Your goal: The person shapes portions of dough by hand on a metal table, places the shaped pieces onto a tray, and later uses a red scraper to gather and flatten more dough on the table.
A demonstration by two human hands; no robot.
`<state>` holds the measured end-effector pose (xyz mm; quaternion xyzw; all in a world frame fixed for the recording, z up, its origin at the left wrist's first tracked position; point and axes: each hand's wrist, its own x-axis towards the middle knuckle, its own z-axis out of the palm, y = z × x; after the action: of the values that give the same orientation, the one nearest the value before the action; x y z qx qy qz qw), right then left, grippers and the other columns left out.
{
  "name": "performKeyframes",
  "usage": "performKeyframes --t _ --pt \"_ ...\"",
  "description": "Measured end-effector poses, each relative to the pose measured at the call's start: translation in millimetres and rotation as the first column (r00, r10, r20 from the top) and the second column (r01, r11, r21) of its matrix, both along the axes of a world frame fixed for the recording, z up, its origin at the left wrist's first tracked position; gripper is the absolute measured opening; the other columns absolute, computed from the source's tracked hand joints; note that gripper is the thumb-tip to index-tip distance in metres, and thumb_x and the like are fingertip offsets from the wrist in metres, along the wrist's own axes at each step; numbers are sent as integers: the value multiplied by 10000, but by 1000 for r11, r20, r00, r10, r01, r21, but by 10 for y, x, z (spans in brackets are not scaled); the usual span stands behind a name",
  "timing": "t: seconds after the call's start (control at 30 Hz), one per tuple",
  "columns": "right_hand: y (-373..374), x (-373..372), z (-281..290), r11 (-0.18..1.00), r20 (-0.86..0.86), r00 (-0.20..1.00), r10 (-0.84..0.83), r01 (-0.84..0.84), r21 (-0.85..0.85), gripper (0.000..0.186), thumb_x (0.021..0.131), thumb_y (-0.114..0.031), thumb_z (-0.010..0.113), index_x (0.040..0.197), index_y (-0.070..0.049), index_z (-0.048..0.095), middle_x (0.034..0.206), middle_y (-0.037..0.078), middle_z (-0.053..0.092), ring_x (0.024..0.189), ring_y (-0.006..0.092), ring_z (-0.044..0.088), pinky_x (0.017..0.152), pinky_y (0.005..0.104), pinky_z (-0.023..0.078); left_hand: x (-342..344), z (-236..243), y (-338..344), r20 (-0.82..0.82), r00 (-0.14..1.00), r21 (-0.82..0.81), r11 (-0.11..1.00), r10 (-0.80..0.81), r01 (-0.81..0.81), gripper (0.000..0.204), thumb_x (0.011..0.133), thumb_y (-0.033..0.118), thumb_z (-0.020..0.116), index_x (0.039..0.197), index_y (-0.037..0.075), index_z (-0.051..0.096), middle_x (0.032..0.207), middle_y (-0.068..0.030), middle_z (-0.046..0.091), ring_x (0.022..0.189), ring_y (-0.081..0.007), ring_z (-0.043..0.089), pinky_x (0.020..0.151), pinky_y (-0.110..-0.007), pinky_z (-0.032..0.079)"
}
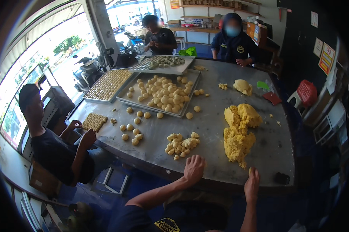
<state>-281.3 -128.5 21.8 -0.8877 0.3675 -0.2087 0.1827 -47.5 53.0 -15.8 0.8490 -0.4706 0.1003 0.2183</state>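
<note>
My left hand [195,169] is closed at the near edge of the metal table, just below a heap of small pale dough pieces [181,145]. Whatever its curled fingers hold is hidden. Farther right, my right hand [252,181] pinches a small bit of yellow dough [250,170] at its fingertips. Just beyond that hand lies a big crumbly yellow mass [239,141], in two joined lumps. Several round dough balls [135,131] sit on the table to the left of the heap.
A tray of dough balls [163,92] stands mid-table, beside a tray of rows [108,84] and a tray of greenish pieces [161,63]. A smooth dough lump [242,87] and red scraper [272,98] lie far right. Three people stand around the table, one handling small pieces [95,121].
</note>
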Motion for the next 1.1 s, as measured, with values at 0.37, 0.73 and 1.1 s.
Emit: performKeyframes --t 0.37,0.73,1.1 --pt "181 290 177 971 179 979 97 -133 200 439 911 59 558 1347 45 519 1184 248 499 1072 416 544 903 468 486 -130 199 -220 -771 621 -351 908 -142 -228 317 1006 244 592 1129 -35 676 902 -189 744 825 -221 731 736 -338 554" --pt "626 627 412 942 360 890 280 -327 75 339 880 22 625 1211 -28 678 1131 165 676 1048 375 615 875 418 512 -299 385 -493 -651 740 -122 985 -170 119 216 900 167 662 1016 -9 707 841 -216 718 785 -380 716 680 -402 547" --pt "827 784 135 964 360 897 257 -263 -33 256 860 -7 647 1113 -3 686 985 152 677 901 339 657 781 398 538 -448 151 -373 -613 736 -353 933 -289 73 258 838 135 700 1064 43 615 860 -215 704 881 -424 688 711 -448 535"
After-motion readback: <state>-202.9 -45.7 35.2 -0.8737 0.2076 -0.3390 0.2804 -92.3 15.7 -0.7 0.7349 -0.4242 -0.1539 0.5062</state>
